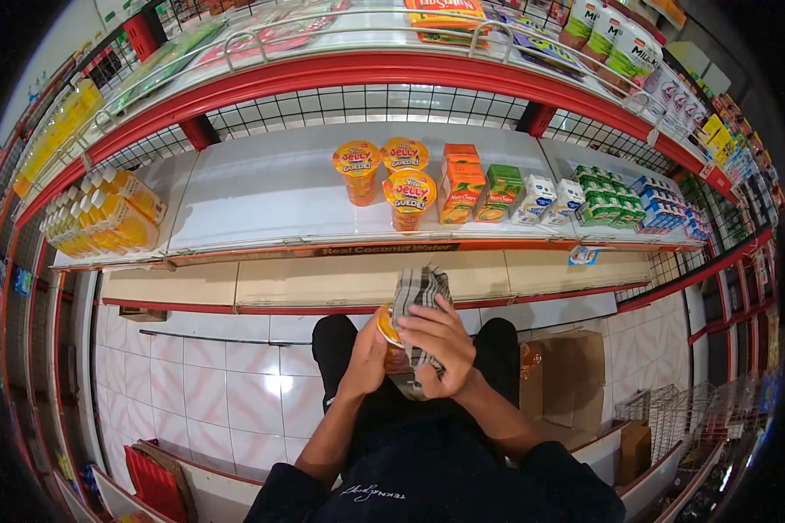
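Above my lap, my left hand [366, 356] is closed round an orange jelly cup [387, 326], its round lid tilted toward the right. My right hand [443, 347] grips a grey striped cloth [420, 293] and presses it against the cup's right side. Much of the cup is hidden behind the cloth and my fingers. On the white shelf ahead stand three similar jelly cups: one at the left [358, 172], one at the back [405, 155] and one in front [408, 199].
Right of the cups are an orange carton [461, 185], a green carton [500, 192] and several small packs. Yellow bottles [118, 209] line the shelf's left end. A red-edged shelf [340, 68] overhangs it. A cardboard box [567, 379] sits on the floor by my right knee.
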`<state>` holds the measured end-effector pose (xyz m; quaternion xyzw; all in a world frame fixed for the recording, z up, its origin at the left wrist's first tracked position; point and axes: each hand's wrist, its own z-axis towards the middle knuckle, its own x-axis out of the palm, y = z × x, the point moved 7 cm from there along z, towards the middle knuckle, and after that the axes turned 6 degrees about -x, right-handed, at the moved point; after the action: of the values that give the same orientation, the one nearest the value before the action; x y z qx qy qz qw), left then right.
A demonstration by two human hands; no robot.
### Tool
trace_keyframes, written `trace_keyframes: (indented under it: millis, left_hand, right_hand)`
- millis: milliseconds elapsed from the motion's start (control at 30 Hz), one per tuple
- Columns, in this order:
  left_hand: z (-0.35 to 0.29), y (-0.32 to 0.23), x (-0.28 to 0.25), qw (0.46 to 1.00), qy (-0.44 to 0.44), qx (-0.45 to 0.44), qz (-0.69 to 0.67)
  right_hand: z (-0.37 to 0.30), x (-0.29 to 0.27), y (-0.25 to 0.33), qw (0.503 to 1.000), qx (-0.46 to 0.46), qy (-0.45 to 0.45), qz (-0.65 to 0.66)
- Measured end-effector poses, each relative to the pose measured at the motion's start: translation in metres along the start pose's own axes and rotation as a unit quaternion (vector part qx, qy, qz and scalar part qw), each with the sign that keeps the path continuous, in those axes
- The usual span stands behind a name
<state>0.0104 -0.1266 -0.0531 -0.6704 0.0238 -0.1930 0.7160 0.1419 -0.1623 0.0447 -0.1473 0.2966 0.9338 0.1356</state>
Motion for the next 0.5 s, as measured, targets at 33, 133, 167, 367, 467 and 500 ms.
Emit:
trace_keyframes:
  millis: [33, 133, 167, 367, 467, 500]
  left_hand:
    - [-0.002, -0.004, 0.003, 0.997, 0.021, 0.023, 0.067]
    - [-0.005, -0.012, 0.007, 0.994, 0.036, 0.050, 0.093]
    - [-0.004, -0.010, 0.006, 0.996, 0.028, 0.023, 0.080]
    - [0.004, -0.025, -0.009, 0.994, -0.073, 0.062, 0.050]
    - [0.004, -0.025, -0.011, 0.997, -0.054, 0.044, 0.045]
    - [0.004, -0.019, -0.007, 0.999, -0.014, 0.009, 0.042]
  right_hand:
    - [0.005, 0.002, 0.003, 0.999, -0.034, 0.029, -0.014]
    - [0.016, 0.005, -0.014, 0.999, 0.029, 0.033, 0.022]
    - [0.015, 0.005, -0.023, 0.995, 0.090, 0.006, 0.051]
    - [0.001, 0.019, -0.015, 0.990, 0.133, -0.035, 0.022]
    - [0.005, 0.019, -0.002, 0.997, 0.024, 0.032, -0.064]
    - [0.007, 0.016, -0.004, 0.997, 0.025, 0.037, -0.062]
